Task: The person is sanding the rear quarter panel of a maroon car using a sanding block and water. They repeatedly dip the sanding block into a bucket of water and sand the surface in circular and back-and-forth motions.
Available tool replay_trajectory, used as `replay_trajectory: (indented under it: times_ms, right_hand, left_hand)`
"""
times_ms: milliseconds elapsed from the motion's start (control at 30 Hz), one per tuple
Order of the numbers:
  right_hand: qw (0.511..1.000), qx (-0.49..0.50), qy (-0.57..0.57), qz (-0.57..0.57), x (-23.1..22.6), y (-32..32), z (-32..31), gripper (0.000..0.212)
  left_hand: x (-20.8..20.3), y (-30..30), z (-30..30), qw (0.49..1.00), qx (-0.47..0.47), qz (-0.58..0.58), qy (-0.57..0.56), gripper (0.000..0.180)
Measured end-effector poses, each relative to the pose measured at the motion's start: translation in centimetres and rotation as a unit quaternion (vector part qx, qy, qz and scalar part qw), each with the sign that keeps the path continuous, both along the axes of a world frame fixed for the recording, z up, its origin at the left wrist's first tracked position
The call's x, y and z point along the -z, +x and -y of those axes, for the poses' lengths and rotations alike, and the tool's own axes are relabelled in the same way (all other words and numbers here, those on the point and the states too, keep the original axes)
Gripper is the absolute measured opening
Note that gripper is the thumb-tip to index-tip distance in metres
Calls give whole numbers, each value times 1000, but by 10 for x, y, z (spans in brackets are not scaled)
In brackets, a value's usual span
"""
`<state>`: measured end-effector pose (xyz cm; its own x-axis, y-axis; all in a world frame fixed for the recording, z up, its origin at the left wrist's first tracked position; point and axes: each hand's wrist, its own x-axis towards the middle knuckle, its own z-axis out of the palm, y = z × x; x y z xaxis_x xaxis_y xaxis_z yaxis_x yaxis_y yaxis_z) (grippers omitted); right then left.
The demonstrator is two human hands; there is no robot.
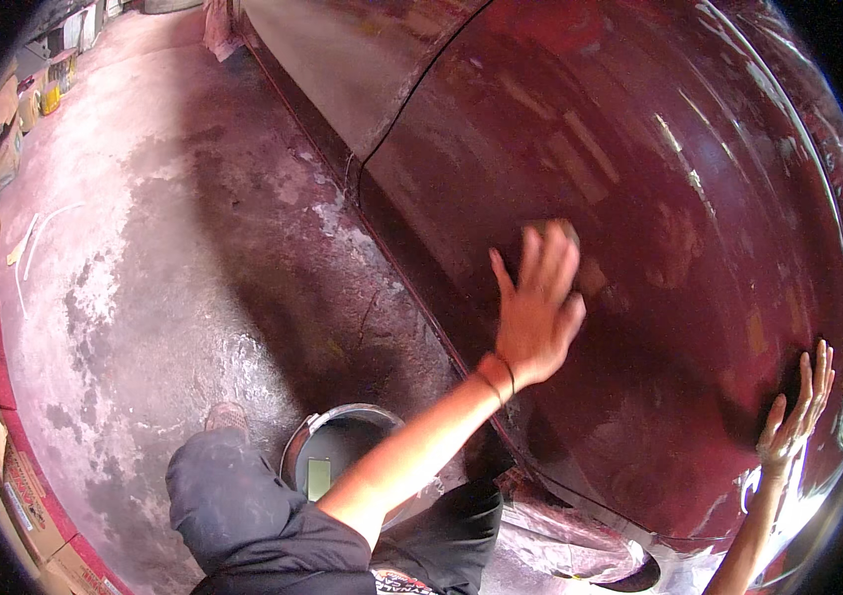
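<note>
The dark red car panel (659,278) fills the right half of the view, with dull patches and bright reflections on it. Reaching from the lower middle, my left hand (537,297) rests on the panel, slightly blurred, its back showing. A small dark flat pad (568,232) peeks out beyond its fingertips, pressed against the surface; most of it is hidden under the fingers. My right hand (796,421) is at the panel's right side, fingers stretched out, apparently leaning on it, with nothing seen in it.
Below my left forearm stands a round bucket (294,448) with dark contents and a pale rectangular patch. My dark-trousered knee (218,491) is beside it. Cardboard boxes (30,491) line the left edge of the stained, wet-looking floor (144,268). A wheel arch (629,570) curves at the bottom.
</note>
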<state>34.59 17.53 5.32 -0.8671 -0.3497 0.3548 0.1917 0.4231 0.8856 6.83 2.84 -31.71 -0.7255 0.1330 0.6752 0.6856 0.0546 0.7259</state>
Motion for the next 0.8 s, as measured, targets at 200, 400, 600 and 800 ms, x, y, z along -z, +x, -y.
replay_trajectory:
  times_ms: [200, 400, 600, 800]
  right_hand:
    - [1000, 14, -6, 10, 2, 6, 3, 60]
    - [1000, -3, -7, 5, -3, -4, 4, 59]
    - [1000, 2, -9, 3, 1, -3, 4, 59]
    - [1000, 0, -4, 5, -2, -4, 7, 59]
  left_hand:
    - [-43, -112, 39, 996, -81, 24, 34, 68]
    - [-68, -168, 56, 989, -90, 55, 99, 66]
    - [-33, -10, 13, 998, 6, -63, -22, 68]
    - [-74, -196, 73, 986, -99, 72, 114, 66]
